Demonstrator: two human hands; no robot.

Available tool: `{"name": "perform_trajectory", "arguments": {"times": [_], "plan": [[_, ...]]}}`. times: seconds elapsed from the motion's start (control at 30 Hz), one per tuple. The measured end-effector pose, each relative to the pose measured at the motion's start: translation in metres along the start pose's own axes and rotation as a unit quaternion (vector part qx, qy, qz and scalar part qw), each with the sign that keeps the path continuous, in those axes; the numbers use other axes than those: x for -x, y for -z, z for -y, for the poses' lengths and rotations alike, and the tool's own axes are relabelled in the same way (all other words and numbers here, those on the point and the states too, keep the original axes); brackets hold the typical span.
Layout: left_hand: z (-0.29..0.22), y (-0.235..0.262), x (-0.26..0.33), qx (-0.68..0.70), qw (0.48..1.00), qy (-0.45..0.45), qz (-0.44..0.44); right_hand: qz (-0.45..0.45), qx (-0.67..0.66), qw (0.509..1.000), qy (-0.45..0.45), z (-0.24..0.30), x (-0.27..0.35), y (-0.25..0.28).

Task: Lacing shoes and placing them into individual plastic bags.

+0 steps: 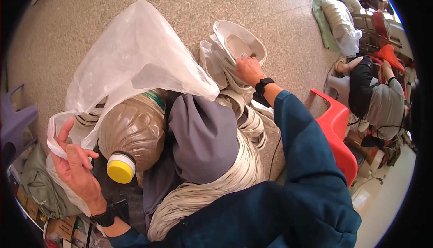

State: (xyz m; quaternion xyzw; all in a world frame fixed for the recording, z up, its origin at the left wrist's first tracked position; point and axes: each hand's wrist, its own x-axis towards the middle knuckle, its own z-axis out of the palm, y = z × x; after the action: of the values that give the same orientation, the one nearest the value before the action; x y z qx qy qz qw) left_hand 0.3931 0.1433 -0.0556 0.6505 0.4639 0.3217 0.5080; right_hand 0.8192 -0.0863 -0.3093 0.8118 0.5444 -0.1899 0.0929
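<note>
The right hand (pixel 248 71), above centre right of the frame, grasps the near edge of a beige oval basket-like piece (pixel 239 45), thumb and fingers closed on its rim. More beige pieces (pixel 214 65) are stacked just beside and beneath it. The left hand (pixel 76 173), lower left, is unclenched, its fingers spread apart against the loop of a translucent white plastic bag (pixel 131 51); the bag billows across the upper left and centre.

Between the two hands, a large plastic bottle (pixel 133 130) with a yellow screw cap (pixel 120 171) stands in the way, its top just beside the left fingers and its far end partly covered by the bag. To its right, grey-purple cloth (pixel 203 142) bulges up at the centre, with a thick bundle of cream cords (pixel 216 180) curving below it.

A red plastic stool (pixel 336 133) is near the right sleeve, and a co-worker (pixel 379 99) sits at far right. Plastic-wrapped beige pieces (pixel 339 22) lie upper right. A purple plastic stool (pixel 18 117) and an olive-green bag (pixel 47 187) occupy the left edge.
</note>
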Motion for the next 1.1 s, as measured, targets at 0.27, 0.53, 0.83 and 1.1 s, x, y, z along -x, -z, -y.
{"name": "perform_trajectory", "arguments": {"times": [0.27,0.53,0.83,1.1], "plan": [[-0.003,-0.003,-0.003,-0.008,1.000,-0.004,-0.021,0.003,-0.035,0.998,-0.057,0.023,0.027,-0.035],[-0.015,0.003,-0.006,0.027,0.997,0.012,-0.071,0.049,-0.060,0.987,-0.139,0.013,0.016,-0.058],[-0.014,0.033,0.002,-0.164,0.968,-0.092,-0.167,-0.070,-0.552,0.818,-0.147,0.010,0.104,0.205],[-0.017,0.064,0.020,-0.068,0.979,-0.091,-0.170,0.250,-0.735,0.620,0.113,0.170,0.125,0.345]]}}
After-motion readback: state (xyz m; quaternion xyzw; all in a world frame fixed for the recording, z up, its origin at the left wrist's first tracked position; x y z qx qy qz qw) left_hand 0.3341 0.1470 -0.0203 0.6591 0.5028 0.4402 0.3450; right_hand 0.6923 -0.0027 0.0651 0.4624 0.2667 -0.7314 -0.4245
